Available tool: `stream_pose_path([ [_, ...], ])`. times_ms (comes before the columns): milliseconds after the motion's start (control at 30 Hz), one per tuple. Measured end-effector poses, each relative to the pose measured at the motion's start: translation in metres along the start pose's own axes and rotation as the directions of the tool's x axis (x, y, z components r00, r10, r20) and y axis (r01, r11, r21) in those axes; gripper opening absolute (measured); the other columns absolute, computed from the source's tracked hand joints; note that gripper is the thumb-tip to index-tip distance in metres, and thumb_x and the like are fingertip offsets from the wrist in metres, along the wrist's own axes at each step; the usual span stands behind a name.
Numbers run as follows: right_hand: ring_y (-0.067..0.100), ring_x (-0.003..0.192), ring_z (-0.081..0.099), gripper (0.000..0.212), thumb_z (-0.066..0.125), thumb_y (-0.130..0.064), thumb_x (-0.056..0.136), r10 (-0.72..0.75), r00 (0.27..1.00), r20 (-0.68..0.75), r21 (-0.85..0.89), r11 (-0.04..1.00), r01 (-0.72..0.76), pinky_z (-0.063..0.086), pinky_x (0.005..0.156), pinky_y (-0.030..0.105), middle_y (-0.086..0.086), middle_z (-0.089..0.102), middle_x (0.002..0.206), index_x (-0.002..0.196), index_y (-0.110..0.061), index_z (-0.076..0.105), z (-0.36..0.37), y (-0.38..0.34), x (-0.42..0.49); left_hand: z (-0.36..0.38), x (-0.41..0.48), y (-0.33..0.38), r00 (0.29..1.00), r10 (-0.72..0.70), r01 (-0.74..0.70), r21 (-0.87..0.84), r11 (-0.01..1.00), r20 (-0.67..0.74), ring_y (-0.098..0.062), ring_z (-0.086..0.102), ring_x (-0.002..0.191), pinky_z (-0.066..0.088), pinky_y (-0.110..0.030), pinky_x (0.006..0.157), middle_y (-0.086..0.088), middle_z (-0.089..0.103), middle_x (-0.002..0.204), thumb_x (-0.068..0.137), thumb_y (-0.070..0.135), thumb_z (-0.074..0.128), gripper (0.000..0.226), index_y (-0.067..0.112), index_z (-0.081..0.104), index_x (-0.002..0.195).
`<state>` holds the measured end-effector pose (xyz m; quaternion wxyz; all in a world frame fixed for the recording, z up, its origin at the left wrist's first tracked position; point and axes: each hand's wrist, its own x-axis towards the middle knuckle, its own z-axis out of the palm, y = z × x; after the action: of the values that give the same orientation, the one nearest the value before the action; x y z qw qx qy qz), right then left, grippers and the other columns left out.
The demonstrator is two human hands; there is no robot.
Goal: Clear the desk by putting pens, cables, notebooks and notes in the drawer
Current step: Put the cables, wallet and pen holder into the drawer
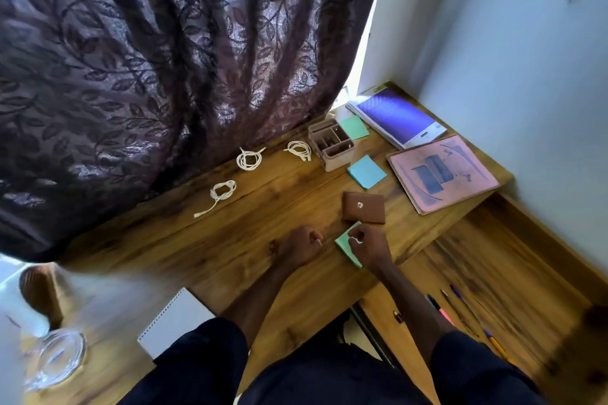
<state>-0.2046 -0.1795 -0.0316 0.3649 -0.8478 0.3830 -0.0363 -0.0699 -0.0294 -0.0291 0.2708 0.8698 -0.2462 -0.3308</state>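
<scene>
My right hand [370, 248] lies on a green sticky-note pad [343, 245] near the desk's front edge, its curled fingers pinching the pad. My left hand [301, 245] is a closed fist on the wood just left of it, with nothing visible in it. Three coiled white cables [249, 159] [297, 149] [222, 191] lie farther back. A blue sticky pad [367, 172] and another green pad [354, 127] sit near a purple notebook [398, 117] and a pink notebook [442, 173]. The open drawer [513, 266] at the lower right holds several pens [460, 302].
A brown wallet [363, 207] lies just beyond my right hand. A small desk organizer [330, 145] stands at the back. A white spiral notepad [174, 322] overhangs the front left edge, near a glass dish [54, 358]. A dark curtain [164, 59] hangs behind the desk.
</scene>
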Motion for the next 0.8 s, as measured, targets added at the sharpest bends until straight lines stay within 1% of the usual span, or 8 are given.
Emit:
stream_pose_path([
  [133, 0.013, 0.083, 0.061, 0.013, 0.072, -0.014, 0.085, 0.046, 0.993, -0.108, 0.037, 0.998, -0.042, 0.042, 0.064, 0.021, 0.002, 0.072, 0.100, 0.098, -0.013, 0.074, -0.017, 0.004, 0.021, 0.003, 0.016, 0.021, 1.000, 0.019, -0.019, 0.002, 1.000, 0.005, -0.012, 0.066, 0.102, 0.049, -0.025, 0.089, 0.005, 0.073, 0.109, 0.087, 0.025, 0.063, 0.024, 0.020, 0.074, 0.107],
  [200, 0.015, 0.086, 0.060, 0.018, 0.076, -0.018, 0.084, 0.106, 0.981, -0.163, 0.046, 0.994, -0.100, 0.043, 0.067, 0.026, 0.004, 0.070, 0.101, 0.101, -0.012, 0.073, -0.026, 0.004, 0.035, 0.005, 0.024, 0.029, 1.000, 0.023, -0.023, 0.005, 1.000, -0.004, -0.011, 0.067, 0.099, 0.051, -0.025, 0.089, 0.006, 0.074, 0.107, 0.085, 0.025, 0.063, 0.023, 0.020, 0.074, 0.104],
  [333, 0.020, 0.093, 0.060, 0.052, 0.082, -0.044, 0.075, 0.235, 0.958, -0.166, 0.038, 0.972, -0.232, 0.056, 0.074, 0.037, 0.007, 0.062, 0.108, 0.113, -0.013, 0.063, -0.032, 0.015, 0.068, 0.008, 0.039, 0.039, 0.999, 0.049, -0.048, 0.033, 0.998, -0.007, -0.011, 0.067, 0.096, 0.052, -0.024, 0.085, 0.006, 0.075, 0.103, 0.084, 0.025, 0.063, 0.021, 0.020, 0.074, 0.101],
  [400, 0.024, 0.098, 0.059, 0.066, 0.084, -0.053, 0.069, 0.310, 0.938, -0.153, 0.033, 0.951, -0.308, 0.057, 0.079, 0.041, 0.009, 0.058, 0.112, 0.116, -0.014, 0.060, -0.031, 0.016, 0.081, 0.007, 0.044, 0.044, 0.998, 0.061, -0.061, 0.043, 0.997, 0.002, -0.011, 0.066, 0.096, 0.051, -0.024, 0.084, 0.005, 0.074, 0.103, 0.084, 0.023, 0.064, 0.022, 0.018, 0.074, 0.103],
  [533, 0.029, 0.104, 0.058, 0.073, 0.089, -0.048, 0.067, 0.368, 0.922, -0.116, 0.058, 0.930, -0.364, 0.057, 0.084, 0.044, 0.012, 0.052, 0.116, 0.119, -0.010, 0.054, -0.035, 0.007, 0.094, 0.006, 0.054, 0.043, 0.999, 0.033, -0.034, 0.046, 0.998, 0.014, -0.011, 0.067, 0.094, 0.055, -0.028, 0.086, 0.005, 0.074, 0.101, 0.083, 0.025, 0.063, 0.022, 0.020, 0.074, 0.101],
  [600, 0.027, 0.101, 0.059, 0.075, 0.091, -0.045, 0.065, 0.392, 0.916, -0.080, 0.089, 0.919, -0.385, 0.057, 0.079, 0.040, 0.009, 0.053, 0.114, 0.119, -0.010, 0.051, -0.038, 0.004, 0.096, 0.007, 0.058, 0.037, 0.999, 0.028, -0.029, 0.046, 0.999, 0.020, -0.010, 0.066, 0.094, 0.055, -0.029, 0.086, 0.006, 0.074, 0.101, 0.083, 0.026, 0.064, 0.021, 0.020, 0.073, 0.100],
  [700, 0.020, 0.093, 0.062, 0.071, 0.093, -0.042, 0.062, 0.408, 0.911, -0.057, 0.165, 0.904, -0.394, 0.055, 0.067, 0.032, 0.004, 0.062, 0.107, 0.113, -0.014, 0.053, -0.039, 0.004, 0.098, 0.010, 0.062, 0.032, 1.000, 0.000, 0.000, 0.040, 0.999, 0.014, -0.010, 0.066, 0.093, 0.054, -0.027, 0.085, 0.007, 0.073, 0.100, 0.084, 0.025, 0.065, 0.019, 0.021, 0.073, 0.100],
  [800, 0.019, 0.096, 0.065, 0.062, 0.090, -0.036, 0.069, 0.357, 0.932, -0.059, 0.217, 0.916, -0.337, 0.055, 0.069, 0.027, 0.003, 0.067, 0.107, 0.118, -0.014, 0.059, -0.035, 0.000, 0.097, 0.011, 0.066, 0.029, 0.998, -0.062, 0.061, -0.012, 0.998, -0.011, -0.010, 0.067, 0.097, 0.053, -0.024, 0.083, 0.007, 0.073, 0.103, 0.086, 0.022, 0.065, 0.020, 0.020, 0.073, 0.105],
])
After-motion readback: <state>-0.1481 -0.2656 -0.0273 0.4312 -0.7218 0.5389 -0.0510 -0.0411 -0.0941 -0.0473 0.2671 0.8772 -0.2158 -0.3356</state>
